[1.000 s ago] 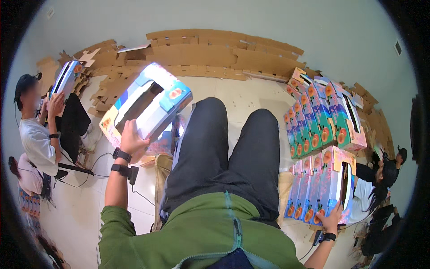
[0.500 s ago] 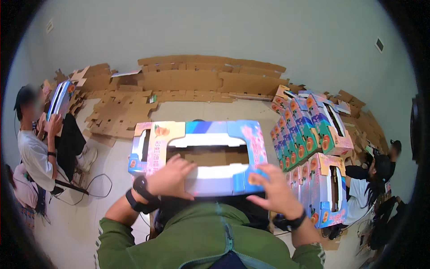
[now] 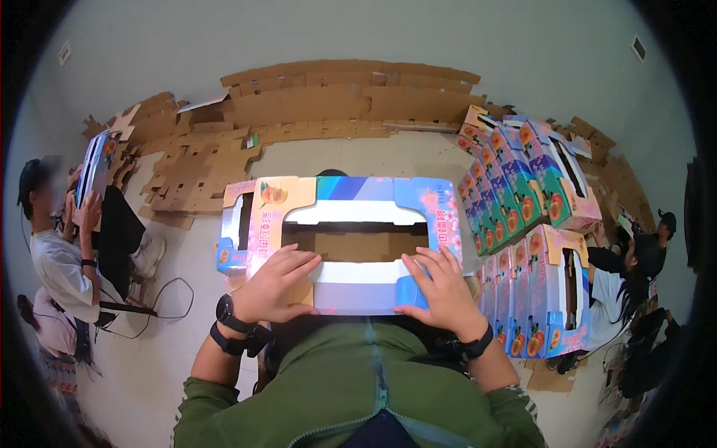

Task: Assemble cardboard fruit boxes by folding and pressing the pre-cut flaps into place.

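A printed fruit carton (image 3: 355,297) in blue, pink and yellow lies in front of me, its wide window framed by white flaps. Brown cardboard shows through the opening. My left hand (image 3: 276,285) grips the carton's near left corner, fingers flat over the top and thumb along the near edge. At the near right corner, my right hand (image 3: 444,293) holds it the same way, fingers spread on the blue and pink panel. Another carton (image 3: 233,255) of the same print sits against its left side, partly hidden. What supports them is mostly hidden.
Upright printed cartons (image 3: 499,190) stand in rows on the right, with more cartons (image 3: 539,295) nearer me. Flattened brown cardboard (image 3: 306,104) lies along the far wall. At left, a seated person (image 3: 60,265) handles a carton (image 3: 91,170); a black cable (image 3: 173,317) curls nearby. People (image 3: 611,313) sit at right.
My right hand has settled onto the carton's near right corner, its fingers now flat on the top. My left hand stays at the left corner. The whole view has shifted slightly.
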Tool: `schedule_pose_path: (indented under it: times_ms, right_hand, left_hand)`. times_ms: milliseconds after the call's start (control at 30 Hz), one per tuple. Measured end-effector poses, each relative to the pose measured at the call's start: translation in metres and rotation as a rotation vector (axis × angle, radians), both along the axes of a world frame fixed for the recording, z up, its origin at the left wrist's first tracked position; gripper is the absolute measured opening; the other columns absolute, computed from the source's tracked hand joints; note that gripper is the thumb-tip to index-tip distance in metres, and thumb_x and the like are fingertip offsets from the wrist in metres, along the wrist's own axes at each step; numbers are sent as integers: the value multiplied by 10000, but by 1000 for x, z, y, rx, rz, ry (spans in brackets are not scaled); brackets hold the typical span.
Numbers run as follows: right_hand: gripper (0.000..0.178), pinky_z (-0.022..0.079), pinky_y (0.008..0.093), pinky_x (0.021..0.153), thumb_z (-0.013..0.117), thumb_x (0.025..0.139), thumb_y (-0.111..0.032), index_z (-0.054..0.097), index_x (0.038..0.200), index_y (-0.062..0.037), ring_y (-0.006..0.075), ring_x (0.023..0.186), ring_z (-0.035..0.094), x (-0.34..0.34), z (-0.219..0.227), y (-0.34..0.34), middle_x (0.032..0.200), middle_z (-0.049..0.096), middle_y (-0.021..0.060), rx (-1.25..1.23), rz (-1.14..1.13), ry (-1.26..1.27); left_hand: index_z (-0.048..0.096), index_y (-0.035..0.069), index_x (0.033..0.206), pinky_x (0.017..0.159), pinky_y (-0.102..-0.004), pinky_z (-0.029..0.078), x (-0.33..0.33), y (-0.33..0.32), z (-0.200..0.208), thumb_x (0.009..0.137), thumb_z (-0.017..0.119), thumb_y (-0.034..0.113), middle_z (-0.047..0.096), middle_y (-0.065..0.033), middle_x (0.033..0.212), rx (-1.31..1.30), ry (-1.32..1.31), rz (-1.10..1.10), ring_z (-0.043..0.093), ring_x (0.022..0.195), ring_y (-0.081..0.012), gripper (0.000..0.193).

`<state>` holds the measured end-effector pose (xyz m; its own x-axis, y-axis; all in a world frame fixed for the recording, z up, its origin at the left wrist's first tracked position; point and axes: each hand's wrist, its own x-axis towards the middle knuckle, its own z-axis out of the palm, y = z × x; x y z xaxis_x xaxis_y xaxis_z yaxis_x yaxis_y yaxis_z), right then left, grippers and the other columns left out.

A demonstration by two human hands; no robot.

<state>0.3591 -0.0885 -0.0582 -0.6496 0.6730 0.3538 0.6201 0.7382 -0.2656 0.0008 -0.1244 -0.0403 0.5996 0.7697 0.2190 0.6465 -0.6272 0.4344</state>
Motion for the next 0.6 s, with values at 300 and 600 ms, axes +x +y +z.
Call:
schedule_pose_path:
  times_ms: [300, 600]
  right_hand:
    - [817, 318, 579, 1176, 764, 828, -515, 518, 1431, -22, 369, 1287, 502, -7, -15, -9, 1257, 568, 193, 82, -58, -31]
    - [611, 427, 481, 1083, 758, 883, -434, 619, 1298, -7, 390, 1218, 569, 15, 50, 41, 1266, 614, 207, -277, 195, 45]
  left_hand:
    - [458, 8, 1497, 1201, -560, 321, 3, -6, -6, 747, 865, 421, 538, -227, 1421, 50, 1, 31, 493, 1330, -428, 948]
    - [458, -4, 1491, 1168, -466, 388, -14, 46, 57, 754, 855, 572, 498, -267, 1491, -304, 216, -82, 481, 1371, -443, 1016]
